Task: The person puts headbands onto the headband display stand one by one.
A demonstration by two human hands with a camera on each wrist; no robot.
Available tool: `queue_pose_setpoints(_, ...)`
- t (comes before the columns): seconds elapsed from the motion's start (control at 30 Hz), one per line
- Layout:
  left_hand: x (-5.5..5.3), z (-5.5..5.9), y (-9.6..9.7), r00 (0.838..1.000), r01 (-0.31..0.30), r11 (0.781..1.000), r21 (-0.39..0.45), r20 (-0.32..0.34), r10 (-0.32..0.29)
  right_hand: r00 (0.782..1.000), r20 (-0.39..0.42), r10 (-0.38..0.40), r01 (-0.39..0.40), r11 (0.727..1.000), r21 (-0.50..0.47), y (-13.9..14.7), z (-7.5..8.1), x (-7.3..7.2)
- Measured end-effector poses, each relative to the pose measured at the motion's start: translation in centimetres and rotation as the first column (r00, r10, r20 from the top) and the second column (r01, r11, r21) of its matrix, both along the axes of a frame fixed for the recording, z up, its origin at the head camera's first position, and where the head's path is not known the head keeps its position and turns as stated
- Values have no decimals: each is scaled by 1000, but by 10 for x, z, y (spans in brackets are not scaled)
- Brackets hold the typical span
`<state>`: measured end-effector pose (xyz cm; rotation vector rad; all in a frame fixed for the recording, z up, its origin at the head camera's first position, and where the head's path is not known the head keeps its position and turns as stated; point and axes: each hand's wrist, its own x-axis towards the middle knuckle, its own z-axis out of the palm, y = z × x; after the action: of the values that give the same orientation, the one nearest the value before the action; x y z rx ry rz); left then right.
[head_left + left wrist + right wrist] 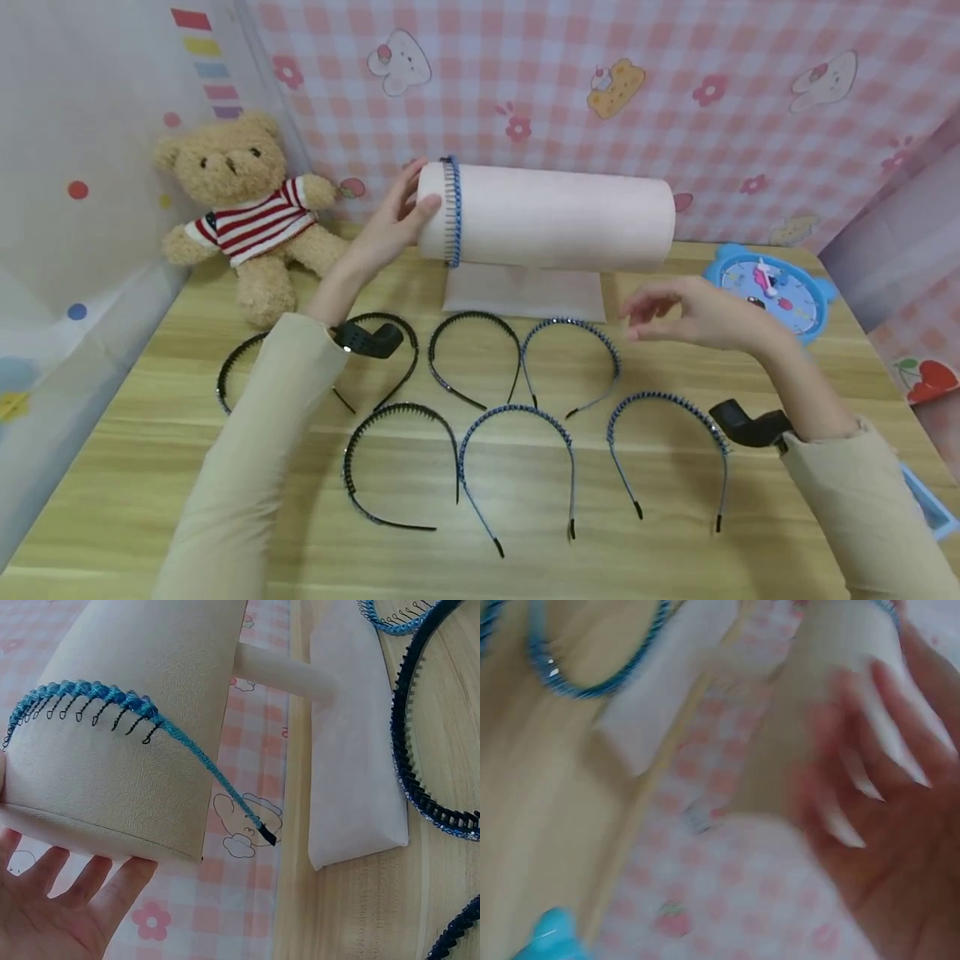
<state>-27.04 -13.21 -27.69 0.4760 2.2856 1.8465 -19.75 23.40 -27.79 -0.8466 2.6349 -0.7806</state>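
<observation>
A pale padded cylinder (pixel 555 218) stands on a flat base (pixel 525 293) at the back of the table. Round its left end sits a blue toothed headband (pixel 454 212), its thin arm hanging past the cylinder in the left wrist view. My left hand (pixel 393 218) touches that left end, thumb on the front edge; the left wrist view shows its fingers (pixel 124 889) spread against the rim. In front of the cylinder's right part, my right hand (pixel 693 312) hovers with loosely bent fingers and holds nothing. It is blurred in the right wrist view.
Several black headbands (pixel 405 407) and blue headbands (pixel 517 408) lie in two rows on the wooden table (pixel 300 533). A teddy bear (pixel 247 208) sits back left, a blue clock (pixel 772 287) back right. A light-blue object (pixel 930 500) is partly visible at the right edge.
</observation>
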Motion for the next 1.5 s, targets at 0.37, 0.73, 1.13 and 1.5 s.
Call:
queue_pose_setpoints(0.37,-1,1,-2,1000,-4,1000,5,-3,4,954,291,-72,-10,963,269,52,-67,3)
queue_pose_setpoints(0.73,0,-2,0,1000,0,1000,17,-7,1,954,295,-46,-32,967,254,55,-86,5)
queue_pose_setpoints(1.13,-2,-3,-1,1000,-2,1000,20,2,2,927,366,-83,25,987,161,78,-57,2)
queue_pose_setpoints(1.5,-3,-4,-1,1000,6,1000,18,1,-6,848,471,-244,230,969,88,108,-18,0)
